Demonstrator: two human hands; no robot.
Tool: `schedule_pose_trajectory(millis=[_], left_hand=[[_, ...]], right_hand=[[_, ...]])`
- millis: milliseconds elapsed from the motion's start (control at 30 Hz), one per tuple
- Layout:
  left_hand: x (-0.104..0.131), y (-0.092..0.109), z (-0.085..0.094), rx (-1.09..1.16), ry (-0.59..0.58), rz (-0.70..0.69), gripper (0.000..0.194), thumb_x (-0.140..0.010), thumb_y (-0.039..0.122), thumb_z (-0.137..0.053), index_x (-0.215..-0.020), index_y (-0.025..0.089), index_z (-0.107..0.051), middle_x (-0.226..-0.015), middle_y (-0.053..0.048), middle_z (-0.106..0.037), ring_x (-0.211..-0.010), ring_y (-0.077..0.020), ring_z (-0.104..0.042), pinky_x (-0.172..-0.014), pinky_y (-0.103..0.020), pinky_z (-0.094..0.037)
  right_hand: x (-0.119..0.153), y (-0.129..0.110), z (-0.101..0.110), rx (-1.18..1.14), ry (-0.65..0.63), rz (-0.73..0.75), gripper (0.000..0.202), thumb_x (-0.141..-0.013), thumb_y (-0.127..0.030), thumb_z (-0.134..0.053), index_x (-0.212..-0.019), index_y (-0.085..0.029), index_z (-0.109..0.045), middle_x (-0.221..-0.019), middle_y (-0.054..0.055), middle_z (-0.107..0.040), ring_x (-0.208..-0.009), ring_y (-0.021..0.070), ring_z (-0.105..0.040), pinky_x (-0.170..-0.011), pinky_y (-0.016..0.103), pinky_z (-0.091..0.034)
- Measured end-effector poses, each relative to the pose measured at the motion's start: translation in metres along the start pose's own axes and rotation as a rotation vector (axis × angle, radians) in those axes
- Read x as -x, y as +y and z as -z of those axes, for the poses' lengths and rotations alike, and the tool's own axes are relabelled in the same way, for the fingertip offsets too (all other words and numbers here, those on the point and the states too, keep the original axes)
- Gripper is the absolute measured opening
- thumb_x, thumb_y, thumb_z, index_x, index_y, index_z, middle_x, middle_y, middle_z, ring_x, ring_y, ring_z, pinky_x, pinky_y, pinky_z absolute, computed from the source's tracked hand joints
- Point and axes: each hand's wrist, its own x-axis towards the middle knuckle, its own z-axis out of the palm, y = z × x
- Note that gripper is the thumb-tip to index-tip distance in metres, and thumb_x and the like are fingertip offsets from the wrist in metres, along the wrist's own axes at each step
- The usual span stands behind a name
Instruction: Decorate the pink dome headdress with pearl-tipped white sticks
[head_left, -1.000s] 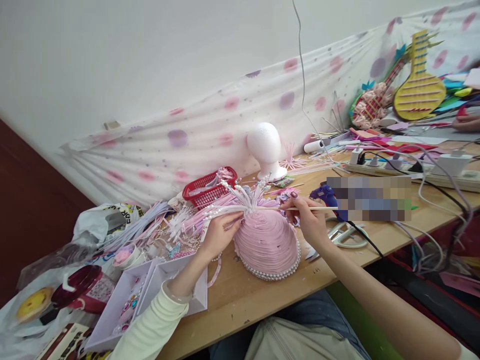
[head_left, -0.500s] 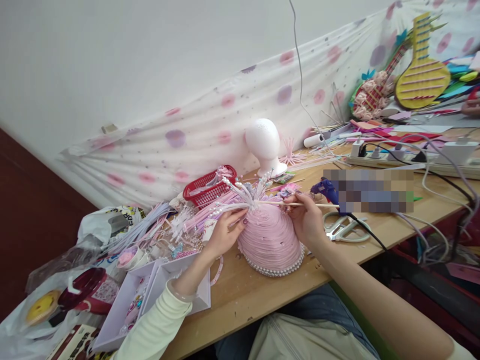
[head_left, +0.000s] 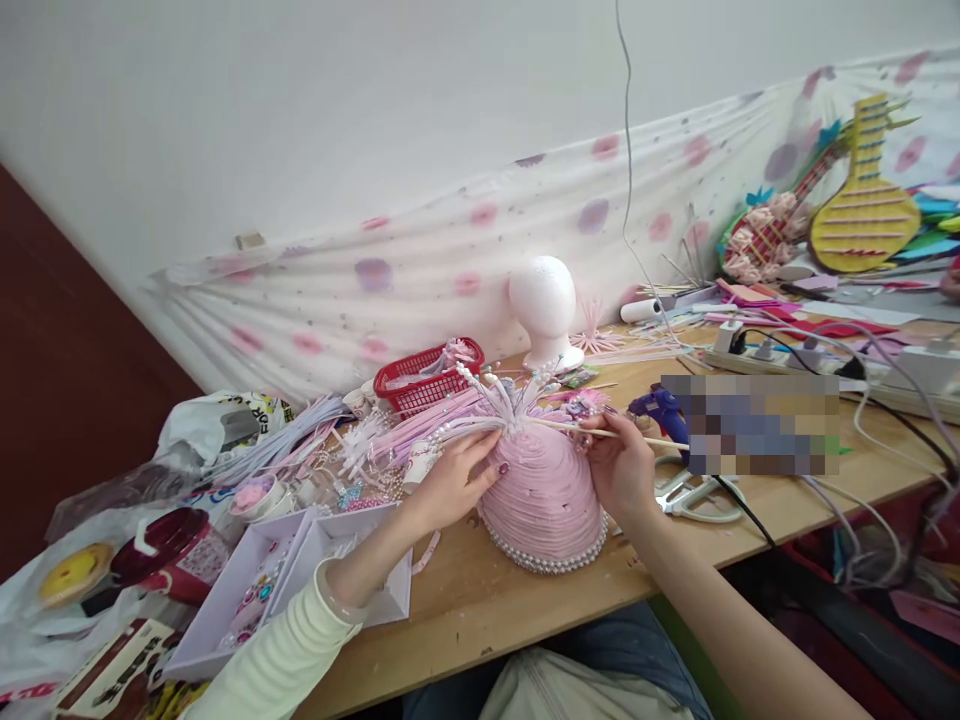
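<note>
A pink dome-shaped cap (head_left: 544, 500), wrapped in rows of fuzzy cord and edged with pearl beads, stands on the table before me. From its top spreads a spray of pale pipe-cleaner stems (head_left: 517, 405) with beaded tips. My left hand (head_left: 461, 478) grips the cap's upper left side, thumb on the cord and fingers by the stems' base. A thin wooden stick (head_left: 652, 440) is pinched in my right hand (head_left: 621, 465), its far tip touching or close to where the stems meet the cap. Exact contact there is too small to tell.
Scissors (head_left: 701, 497) and a blue glue gun (head_left: 660, 405) lie right, beside a blurred patch. Behind are a white foam head (head_left: 544, 305) and a red basket (head_left: 420, 385). Boxes (head_left: 247, 590) of beads stand left. A power strip (head_left: 795, 365) with cables runs along the right.
The camera view has tilted up, so the scene sits a little lower. Both hands keep their holds, with the stick's tip still at the stems' base.
</note>
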Motion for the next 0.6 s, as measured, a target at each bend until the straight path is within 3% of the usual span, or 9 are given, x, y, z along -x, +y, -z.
schedule_pose_trajectory(millis=[167, 267, 367, 467, 600], left_hand=[[0.002, 0.011, 0.004, 0.043, 0.092, 0.051, 0.044, -0.089, 0.025, -0.056, -0.133, 0.020, -0.058, -0.139, -0.011, -0.058, -0.129, -0.0258, -0.054, -0.110, -0.048, -0.042], [0.009, 0.024, 0.007, 0.059, 0.180, 0.102, 0.031, -0.087, 0.020, -0.056, -0.116, 0.021, -0.067, -0.123, -0.008, -0.069, -0.112, -0.0255, -0.065, -0.100, -0.047, -0.051], [0.021, 0.039, 0.005, 0.072, 0.216, 0.152, 0.016, -0.085, 0.020, -0.056, -0.099, 0.022, -0.065, -0.111, -0.008, -0.072, -0.098, -0.0246, -0.068, -0.091, -0.047, -0.054], [0.030, 0.053, -0.005, 0.002, 0.266, 0.172, 0.020, -0.085, 0.024, -0.058, -0.104, 0.020, -0.056, -0.111, -0.011, -0.067, -0.104, -0.0269, -0.063, -0.092, -0.048, -0.053], [0.028, 0.069, -0.033, -0.106, 0.378, 0.217, 0.027, -0.088, 0.028, -0.054, -0.112, 0.016, -0.049, -0.114, -0.016, -0.062, -0.114, -0.0316, -0.057, -0.097, -0.052, -0.048]], right_hand=[[-0.003, -0.001, 0.003, 0.109, -0.065, 0.060, 0.021, -0.069, -0.039, -0.065, -0.058, -0.021, -0.063, -0.050, -0.002, -0.054, -0.047, 0.0110, -0.049, -0.046, 0.023, -0.042], [-0.002, -0.004, 0.005, 0.158, -0.070, 0.105, 0.023, -0.073, -0.039, -0.061, -0.057, -0.022, -0.061, -0.049, -0.002, -0.052, -0.047, 0.0121, -0.049, -0.048, 0.025, -0.043], [0.007, -0.009, 0.011, 0.209, -0.050, 0.178, 0.023, -0.073, -0.037, -0.059, -0.056, -0.022, -0.062, -0.050, -0.002, -0.053, -0.048, 0.0130, -0.050, -0.051, 0.027, -0.044], [0.023, -0.015, 0.025, 0.282, -0.028, 0.275, 0.022, -0.075, -0.037, -0.056, -0.063, -0.022, -0.067, -0.057, 0.000, -0.058, -0.053, 0.0147, -0.054, -0.056, 0.029, -0.046], [0.045, -0.019, 0.047, 0.258, 0.144, 0.394, 0.023, -0.080, -0.037, -0.055, -0.078, -0.021, -0.071, -0.072, 0.002, -0.065, -0.065, 0.0158, -0.059, -0.066, 0.031, -0.048]])
